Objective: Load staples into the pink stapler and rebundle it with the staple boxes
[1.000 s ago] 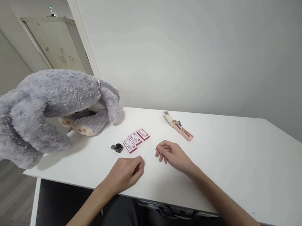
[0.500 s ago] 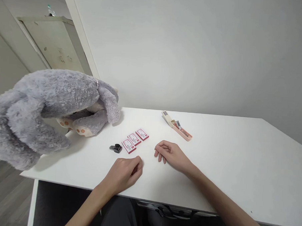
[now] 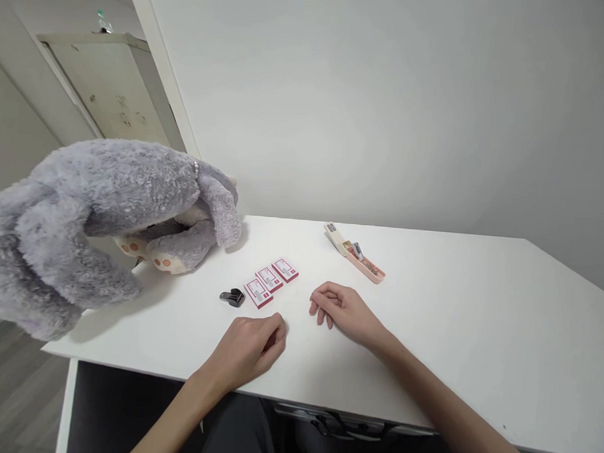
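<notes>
Against a pale wall stands the white table, near a cabinet.

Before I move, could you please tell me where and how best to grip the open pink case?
I'd pinch the pink case across its long side walls, by the near end, right hand coming from the front: it is narrow, with its cream lid open at the far end.

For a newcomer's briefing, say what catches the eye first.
The big fluffy lavender-grey plush toy dominates the desk's left end. Next come three flat red-and-white boxes in a slanting row, centre-left, and an open cream-and-pink case beyond the right hand.
</notes>
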Demonstrator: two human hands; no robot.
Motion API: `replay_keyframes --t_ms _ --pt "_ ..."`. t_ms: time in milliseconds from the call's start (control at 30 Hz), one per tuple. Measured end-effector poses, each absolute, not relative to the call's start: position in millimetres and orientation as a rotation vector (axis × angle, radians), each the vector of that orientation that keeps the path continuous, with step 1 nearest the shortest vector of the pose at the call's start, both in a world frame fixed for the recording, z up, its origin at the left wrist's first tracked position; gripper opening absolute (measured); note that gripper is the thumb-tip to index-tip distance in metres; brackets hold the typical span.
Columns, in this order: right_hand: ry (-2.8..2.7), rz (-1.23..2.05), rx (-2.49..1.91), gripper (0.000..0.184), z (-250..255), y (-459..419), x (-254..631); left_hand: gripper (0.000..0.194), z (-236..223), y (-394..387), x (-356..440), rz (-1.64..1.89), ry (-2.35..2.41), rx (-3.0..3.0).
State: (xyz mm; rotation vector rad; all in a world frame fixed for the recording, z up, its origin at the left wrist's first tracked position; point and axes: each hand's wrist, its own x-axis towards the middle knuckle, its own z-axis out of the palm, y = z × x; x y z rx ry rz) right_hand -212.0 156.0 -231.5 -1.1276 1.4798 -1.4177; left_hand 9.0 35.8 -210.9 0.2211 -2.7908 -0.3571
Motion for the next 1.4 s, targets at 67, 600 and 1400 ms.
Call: replay_keyframes --t_ms 67,600,1400 --pt "1.479 -1.419 -1.125 0.037 -231.4 156.0 -212.0 0.014 -210.6 35.9 8.8 -0.36 -2.79 0.219" --pt "1.484 -1.44 -1.101 0.037 -232.6 154.9 -212.3 0.014 -208.7 36.5 8.5 -0.391 -2.77 0.214" --pt "1.605 -1.584 -0.982 0.039 -238.2 151.7 -218.4 0.017 -210.8 36.9 9.1 -0.36 -2.79 0.207"
